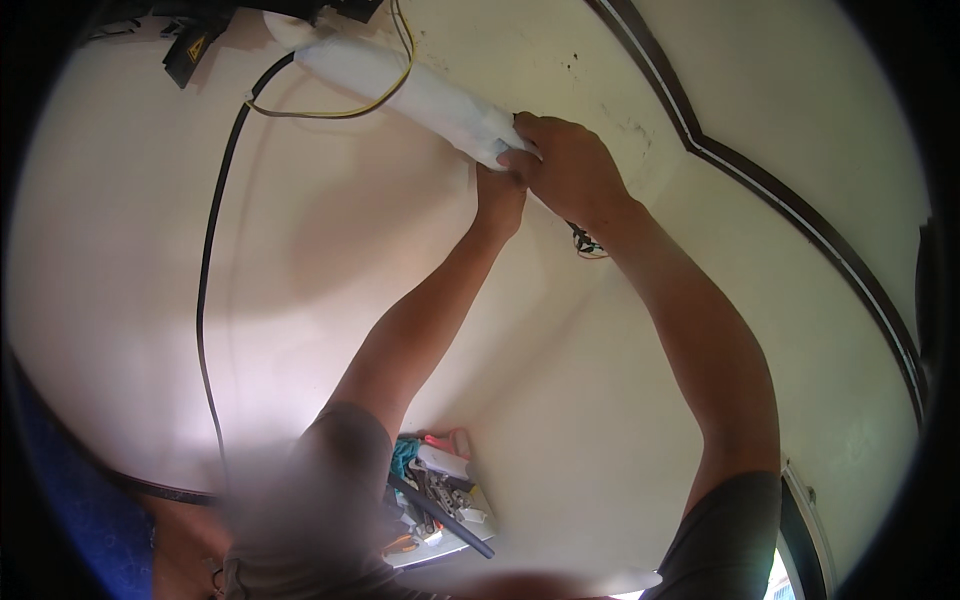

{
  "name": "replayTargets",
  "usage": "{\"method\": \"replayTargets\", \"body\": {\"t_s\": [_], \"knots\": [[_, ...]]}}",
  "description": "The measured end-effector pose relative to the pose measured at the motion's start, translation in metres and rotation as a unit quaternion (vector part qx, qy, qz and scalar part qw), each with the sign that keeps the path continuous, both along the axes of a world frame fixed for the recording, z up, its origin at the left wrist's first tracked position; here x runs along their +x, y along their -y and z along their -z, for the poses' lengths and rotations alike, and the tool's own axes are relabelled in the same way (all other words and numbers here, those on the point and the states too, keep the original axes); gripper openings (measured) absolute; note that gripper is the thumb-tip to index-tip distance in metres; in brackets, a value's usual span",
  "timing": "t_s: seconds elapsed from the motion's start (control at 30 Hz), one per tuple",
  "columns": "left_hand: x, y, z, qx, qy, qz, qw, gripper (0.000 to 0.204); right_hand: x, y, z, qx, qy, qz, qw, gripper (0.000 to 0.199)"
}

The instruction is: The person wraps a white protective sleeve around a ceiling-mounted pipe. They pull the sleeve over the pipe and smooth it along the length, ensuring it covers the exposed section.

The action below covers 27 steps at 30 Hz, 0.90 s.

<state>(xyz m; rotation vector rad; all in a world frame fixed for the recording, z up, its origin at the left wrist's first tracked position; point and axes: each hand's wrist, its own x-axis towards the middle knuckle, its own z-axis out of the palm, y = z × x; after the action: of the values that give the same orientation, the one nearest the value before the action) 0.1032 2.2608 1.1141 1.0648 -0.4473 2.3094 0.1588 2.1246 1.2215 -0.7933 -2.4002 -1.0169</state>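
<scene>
Pale surface [440, 550]: teal cloth [404, 456], jumbled metal tools [438, 488].

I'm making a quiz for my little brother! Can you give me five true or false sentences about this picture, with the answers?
1. The left hand and right hand are both at the white wrapped tube. True.
2. The black cable hangs to the right of both hands. False: it hangs to their left.
3. A thin yellow wire crosses in front of the tube in this view. True.
4. The tool pile is above the hands in the picture. False: it is below them.
5. The sleeves are bright red. False: they are dark grey.
</scene>
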Motion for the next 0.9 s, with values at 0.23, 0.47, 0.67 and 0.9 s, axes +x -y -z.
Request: {"method": "replayTargets", "body": {"t_s": [0.23, 0.47, 0.67, 0.9], "knots": [[0.011, -0.008, -0.006, 0.019, 0.045, -0.067, 0.997, 0.011, -0.002, 0.01, 0.013, 0.17, 0.061, 0.051, 0.982, 0.017], [0.016, -0.03, -0.008, 0.008, 0.052, -0.137, 0.989, 0.014, 0.008, 0.0, 0.04, 0.152, -0.018, -0.079, 0.985, 0.015], [0.015, 0.003, -0.014, 0.047, 0.079, -0.028, 0.995, 0.016, 0.021, -0.006, 0.05, 0.132, -0.018, -0.124, 0.983, 0.015], [0.013, 0.019, -0.012, -0.055, 0.075, 0.005, 0.996, 0.014, 0.042, 0.001, 0.022, -0.148, -0.105, -0.127, 0.975, 0.018]]}}
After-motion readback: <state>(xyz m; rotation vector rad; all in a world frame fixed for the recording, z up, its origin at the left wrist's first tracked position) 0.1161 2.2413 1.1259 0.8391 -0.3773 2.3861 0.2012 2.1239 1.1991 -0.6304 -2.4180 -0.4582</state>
